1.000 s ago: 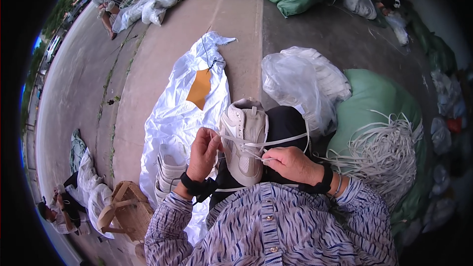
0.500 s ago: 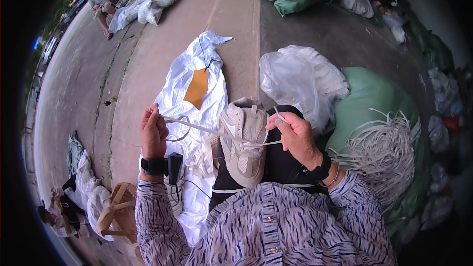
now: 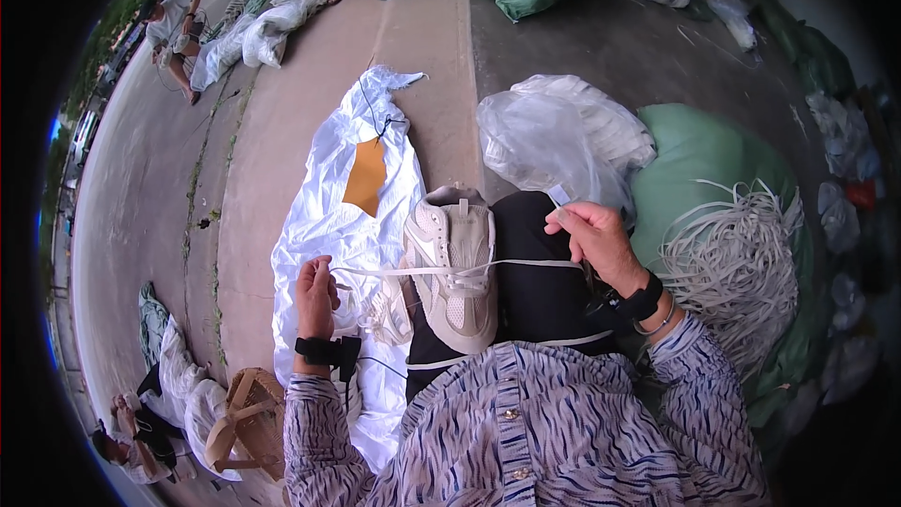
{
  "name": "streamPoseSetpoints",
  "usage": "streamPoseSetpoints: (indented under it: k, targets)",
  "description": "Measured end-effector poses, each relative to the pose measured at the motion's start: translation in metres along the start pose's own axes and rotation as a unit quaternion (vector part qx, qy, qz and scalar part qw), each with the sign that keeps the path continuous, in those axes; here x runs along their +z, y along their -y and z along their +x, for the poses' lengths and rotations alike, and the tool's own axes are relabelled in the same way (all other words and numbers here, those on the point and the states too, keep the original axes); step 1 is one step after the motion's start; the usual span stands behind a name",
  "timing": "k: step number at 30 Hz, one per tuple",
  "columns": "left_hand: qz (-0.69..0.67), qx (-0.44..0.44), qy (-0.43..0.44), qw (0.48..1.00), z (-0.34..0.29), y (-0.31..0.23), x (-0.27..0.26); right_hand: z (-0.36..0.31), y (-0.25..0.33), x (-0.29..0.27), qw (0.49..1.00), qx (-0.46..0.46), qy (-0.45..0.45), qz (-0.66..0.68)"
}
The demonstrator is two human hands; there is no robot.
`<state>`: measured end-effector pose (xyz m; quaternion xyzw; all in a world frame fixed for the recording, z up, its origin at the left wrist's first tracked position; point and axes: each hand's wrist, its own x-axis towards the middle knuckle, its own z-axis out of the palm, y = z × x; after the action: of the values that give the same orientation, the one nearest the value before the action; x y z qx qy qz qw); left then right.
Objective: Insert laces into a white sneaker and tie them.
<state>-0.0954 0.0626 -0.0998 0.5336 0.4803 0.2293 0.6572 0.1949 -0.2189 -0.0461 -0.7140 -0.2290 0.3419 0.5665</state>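
A beige and white sneaker (image 3: 466, 305) lies across my lap on black cloth, its toe toward me. One pale flat shoelace (image 3: 530, 263) crosses the front of the shoe and is stretched out to both sides. My left hand (image 3: 317, 299) pinches the left end of that lace, off the shoe's left side. On the other side, my right hand (image 3: 608, 249) has its fingers closed on the lace, with a small pale tip sticking up at the fingertips. A second light shoe (image 3: 389, 313) lies partly hidden beside the sneaker, to its left.
White sheeting (image 3: 314, 225) with an orange-brown piece (image 3: 366, 176) on it lies ahead to the left. A bundle of laces (image 3: 737, 277) rests on a green sack (image 3: 713, 155) at right, near a clear plastic bag (image 3: 563, 136). A wicker chair (image 3: 251, 422) stands at left. Other people sit farther off.
My right hand has moved right and a little lower, drawing the lace out. My left hand has come down and inward. The lace now runs nearly level across the shoe.
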Motion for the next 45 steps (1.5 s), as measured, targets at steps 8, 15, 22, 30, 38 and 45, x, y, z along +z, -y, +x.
streamPoseSetpoints:
  k: [8,15,22,30,38,45]
  targets:
    - [0.247,0.054,0.059,0.966,0.003,-0.001,-0.001,0.008,0.001,0.031,0.931,-0.284,0.007,-0.228]
    - [0.202,0.043,0.026,0.978,-0.024,-0.009,0.012,-0.005,-0.015,0.049,0.953,-0.137,0.152,-0.223]
    - [0.057,0.19,0.129,0.972,-0.049,-0.012,0.085,-0.001,-0.02,0.056,0.949,-0.162,0.132,-0.235]
    - [0.034,-0.001,0.276,0.961,-0.058,-0.019,0.088,0.004,-0.022,0.059,0.953,-0.126,0.104,-0.254]
    - [0.034,-0.041,0.208,0.977,-0.063,-0.022,0.094,0.0,-0.014,0.067,0.882,-0.281,0.136,-0.352]
    - [0.054,-0.04,0.17,0.983,-0.061,-0.02,0.097,0.002,-0.001,0.055,0.963,-0.024,0.228,-0.14]
